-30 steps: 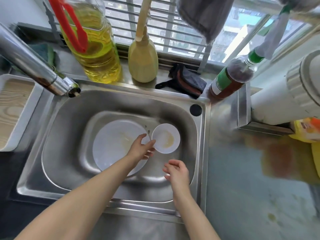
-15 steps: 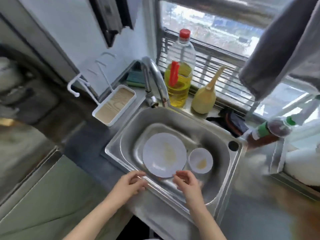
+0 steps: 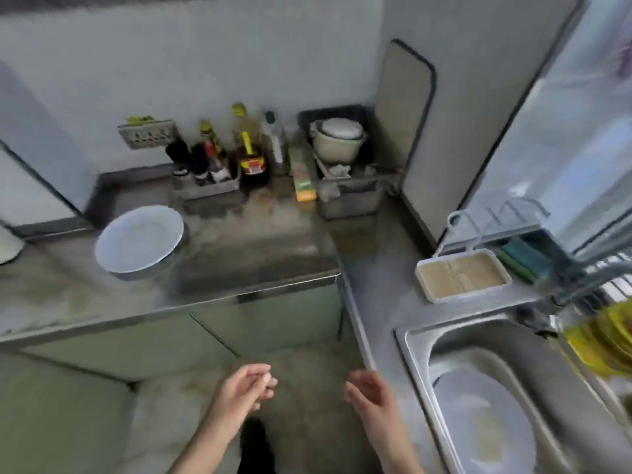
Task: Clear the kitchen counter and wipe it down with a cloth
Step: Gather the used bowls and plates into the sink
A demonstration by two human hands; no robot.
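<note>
Head view shows an L-shaped steel worktop (image 3: pixel 260 268) with a sink (image 3: pixel 420 340) at right holding a plate (image 3: pixel 485 419). A second plate (image 3: pixel 138 238) sits on the left worktop, bottles (image 3: pixel 219 159) behind. Both hands, left (image 3: pixel 244 390) and right (image 3: pixel 371 393), hang empty over the floor, fingers loosely curled apart.

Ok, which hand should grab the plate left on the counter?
Left, probably. The plate sits on the counter far to the left; the left hand is empty and nearer it than the right hand.
</note>
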